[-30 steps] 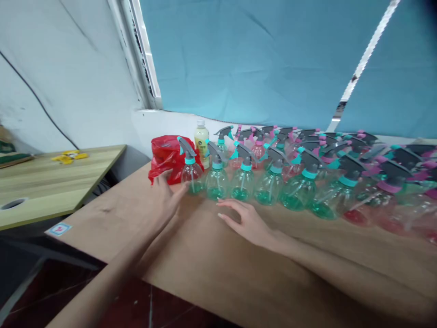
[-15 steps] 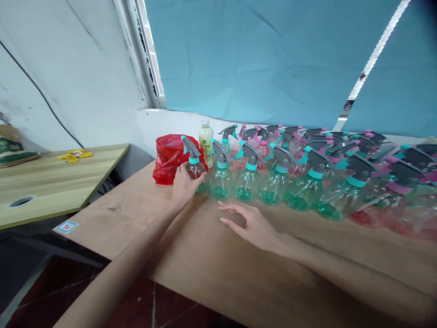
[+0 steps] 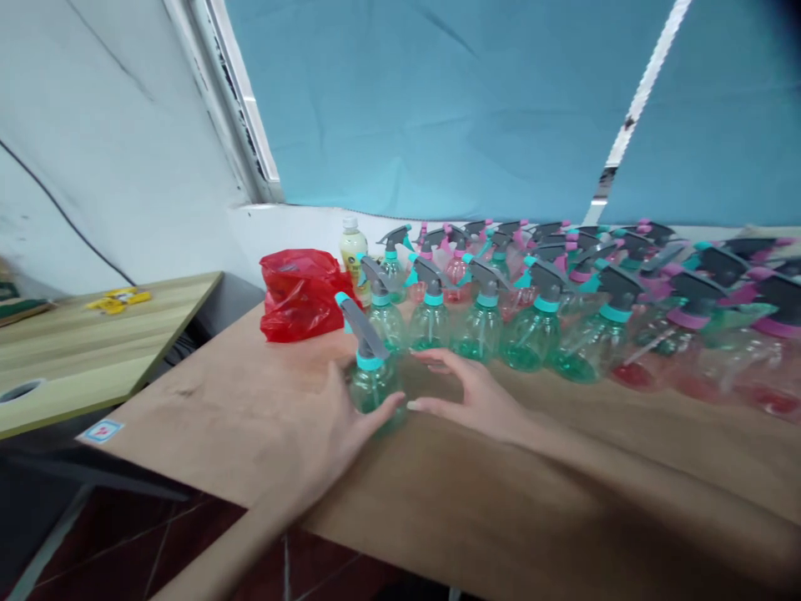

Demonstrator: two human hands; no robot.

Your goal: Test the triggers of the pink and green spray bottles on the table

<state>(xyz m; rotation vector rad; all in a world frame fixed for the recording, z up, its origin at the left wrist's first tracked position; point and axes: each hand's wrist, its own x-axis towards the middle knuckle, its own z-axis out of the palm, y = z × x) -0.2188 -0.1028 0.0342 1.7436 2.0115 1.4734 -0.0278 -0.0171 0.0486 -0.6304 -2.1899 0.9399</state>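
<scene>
Centrally, one spray bottle in a left hand

The left hand (image 3: 341,421) curls around the clear green spray bottle (image 3: 371,384), thumb across its front, near the middle of a wooden table (image 3: 213,409). The right hand (image 3: 481,399) is half open, thumb and fingers apart, just beside the bottle; whether it touches is unclear. Behind stand rows of green and pink sprayers (image 3: 480,327), a red plastic bag (image 3: 304,296) and a pale-yellow bottle (image 3: 351,246), beneath a blue sheet (image 3: 463,108).
</scene>
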